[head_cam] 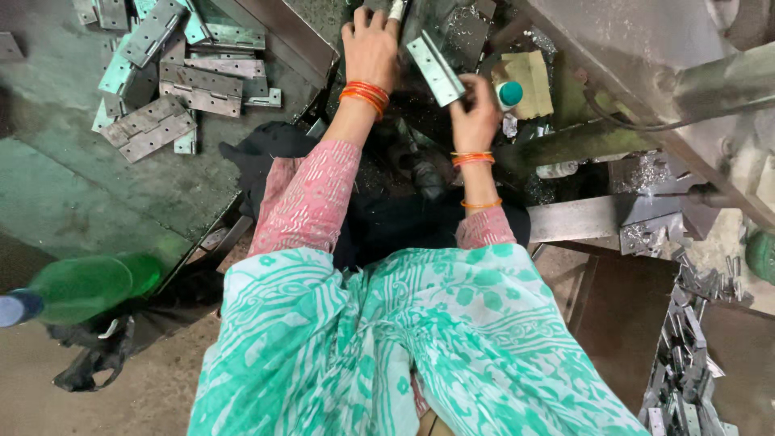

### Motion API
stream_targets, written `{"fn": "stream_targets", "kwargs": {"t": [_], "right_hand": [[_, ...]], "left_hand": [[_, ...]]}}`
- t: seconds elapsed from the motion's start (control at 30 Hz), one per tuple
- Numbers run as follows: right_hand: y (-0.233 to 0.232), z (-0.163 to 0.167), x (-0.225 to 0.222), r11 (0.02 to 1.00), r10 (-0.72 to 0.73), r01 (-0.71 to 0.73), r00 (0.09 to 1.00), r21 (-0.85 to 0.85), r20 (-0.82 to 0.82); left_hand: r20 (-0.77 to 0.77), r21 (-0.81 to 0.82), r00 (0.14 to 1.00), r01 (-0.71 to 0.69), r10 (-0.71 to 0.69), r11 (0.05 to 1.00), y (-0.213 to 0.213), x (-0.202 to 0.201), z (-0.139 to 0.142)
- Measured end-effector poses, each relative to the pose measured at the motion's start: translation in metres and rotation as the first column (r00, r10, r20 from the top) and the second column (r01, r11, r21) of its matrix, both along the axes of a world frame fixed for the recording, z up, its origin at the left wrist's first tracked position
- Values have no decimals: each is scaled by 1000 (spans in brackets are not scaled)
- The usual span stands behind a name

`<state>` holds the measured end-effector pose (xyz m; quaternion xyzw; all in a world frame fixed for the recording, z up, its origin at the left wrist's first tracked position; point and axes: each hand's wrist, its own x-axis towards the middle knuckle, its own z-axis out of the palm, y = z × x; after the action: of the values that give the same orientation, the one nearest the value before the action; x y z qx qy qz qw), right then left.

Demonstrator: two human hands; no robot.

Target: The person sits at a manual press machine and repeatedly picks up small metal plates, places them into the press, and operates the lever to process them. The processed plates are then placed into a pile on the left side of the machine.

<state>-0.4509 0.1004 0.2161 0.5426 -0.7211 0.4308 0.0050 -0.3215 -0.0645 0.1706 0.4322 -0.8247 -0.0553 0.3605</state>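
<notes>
Both hands at the machine, one metal hinge in work.

The right hand (475,113) pinches a metal hinge (436,71) by its lower end, tilted; the left hand (370,44), just left of that hinge, reaches into the machine (452,24), its fingers hidden (I cannot tell their grip). Well left of the hinge lies a pile of hinges (173,73) on a tray (81,186); whether handled or waiting is unclear.

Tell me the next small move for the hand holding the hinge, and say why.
Probably the right hand should ease the metal hinge further in toward the machine, where the left hand is already reaching. The hinge sits tilted and gripped only at its lower end, so a small guiding push looks called for, though the machine bed is hard to see.
</notes>
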Motion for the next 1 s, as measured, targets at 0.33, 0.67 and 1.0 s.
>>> {"fn": "stream_targets", "kwargs": {"t": [0.33, 0.67, 1.0], "right_hand": [[-15, -13, 29, 953, 214, -164, 959, 253, -187], [81, -40, 61, 758, 198, 8, 950, 653, -241], [118, -134, 80, 752, 20, 11, 999, 659, -40]], "left_hand": [[316, 217, 893, 262, -322, 940, 26, 7, -15], [434, 217, 838, 258, -330, 941, 8, -17, -18], [480, 161, 829, 237, -286, 958, 16, -3, -15]]}}
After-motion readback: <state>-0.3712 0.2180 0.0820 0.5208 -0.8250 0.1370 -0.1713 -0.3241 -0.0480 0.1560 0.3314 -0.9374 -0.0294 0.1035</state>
